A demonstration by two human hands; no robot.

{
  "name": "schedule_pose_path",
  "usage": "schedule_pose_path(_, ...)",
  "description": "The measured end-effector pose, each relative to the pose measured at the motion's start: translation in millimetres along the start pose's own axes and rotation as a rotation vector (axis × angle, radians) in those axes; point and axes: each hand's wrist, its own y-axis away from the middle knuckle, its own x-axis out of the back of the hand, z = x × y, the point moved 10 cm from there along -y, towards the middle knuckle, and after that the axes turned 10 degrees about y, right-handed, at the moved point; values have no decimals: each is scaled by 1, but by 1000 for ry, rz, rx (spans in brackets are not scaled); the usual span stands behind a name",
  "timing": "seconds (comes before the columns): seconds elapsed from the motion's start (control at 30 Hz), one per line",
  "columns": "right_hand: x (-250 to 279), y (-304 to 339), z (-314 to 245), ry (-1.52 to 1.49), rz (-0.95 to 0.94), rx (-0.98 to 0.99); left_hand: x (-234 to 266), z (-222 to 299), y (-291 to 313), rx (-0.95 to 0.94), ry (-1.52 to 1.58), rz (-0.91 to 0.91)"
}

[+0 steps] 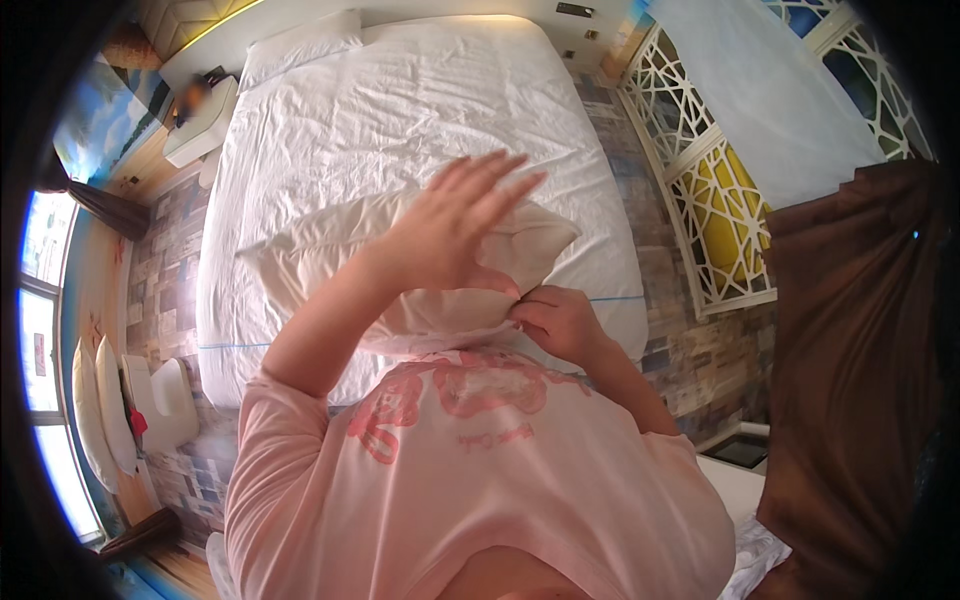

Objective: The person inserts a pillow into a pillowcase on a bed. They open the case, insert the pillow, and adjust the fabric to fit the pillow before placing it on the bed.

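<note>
A plump white pillow (340, 243) lies at the near end of the bed, against my pink shirt. My left hand (455, 225) is over the pillow's middle with its fingers spread and stretched toward the upper right. Its thumb points down to the pillow's near edge, close to my right hand (562, 322). With bent fingers, my right hand pinches that near edge at its right part. The pillow's far right corner sticks out beyond both hands. My left forearm hides part of the pillow's left half.
The wide bed (420, 110) has a wrinkled white sheet, and another white pillow (300, 50) rests at its far left. A white nightstand (203, 130) stands beside it. Two pillows (100, 415) lean by the window near a white chair (168, 400). Brown curtain (850, 370) hangs at right.
</note>
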Motion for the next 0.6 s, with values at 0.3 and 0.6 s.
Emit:
schedule_pose_path(0.3,-28,70,106,-488,-48,-672,-63,8,72,83,361,-102)
schedule_pose_path(0.6,-70,-15,122,-243,-54,-763,-66,7,78,161,328,-113)
